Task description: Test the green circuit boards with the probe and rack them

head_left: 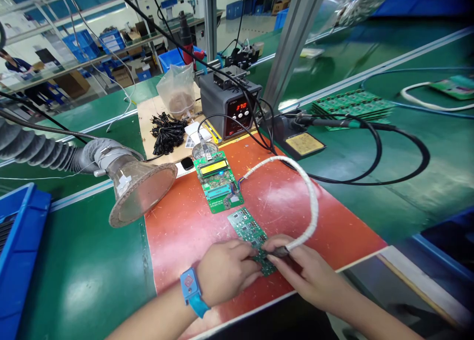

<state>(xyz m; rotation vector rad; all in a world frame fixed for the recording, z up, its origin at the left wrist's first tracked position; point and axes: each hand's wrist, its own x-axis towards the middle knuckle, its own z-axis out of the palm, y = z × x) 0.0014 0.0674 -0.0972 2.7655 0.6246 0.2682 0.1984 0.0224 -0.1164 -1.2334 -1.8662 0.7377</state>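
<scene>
A small green circuit board lies on the red mat, tilted slightly in the view. My left hand, wearing a blue wrist strap, is closed at its left edge with curled fingers. Between the fingers of my right hand is the dark end of a white-wrapped cable, held against the lower right part of that board. The contact point is hidden by the fingers. From there the cable arcs back to a larger green programmer board with a lit yellow display.
A fume extractor hood stands left of the mat. Behind are a soldering station reading 370, black cable parts and a plastic bag. On the right are the iron's holder, looping black cord and stacked circuit boards.
</scene>
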